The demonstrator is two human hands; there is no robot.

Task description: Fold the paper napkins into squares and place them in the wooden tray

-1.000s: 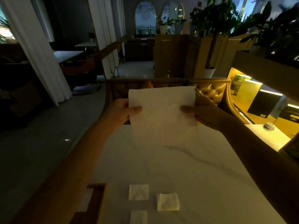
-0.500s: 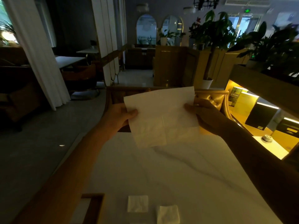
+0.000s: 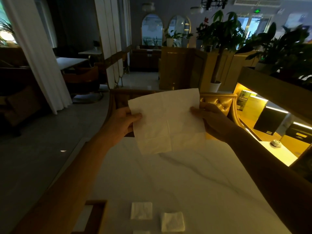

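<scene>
napkin | top edge level before, now slanted | right corner raised, left corner dropped

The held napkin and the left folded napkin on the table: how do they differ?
The held napkin is opened out and large; the left folded napkin is a small square. The held napkin hangs between left hand and right hand; the left folded napkin lies flat on the table. Both are white.

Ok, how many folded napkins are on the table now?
3. First napkin lies right of the tray; second napkin just right of it, slightly nearer; third napkin is a sliver at the bottom edge. More may lie out of frame.
</scene>
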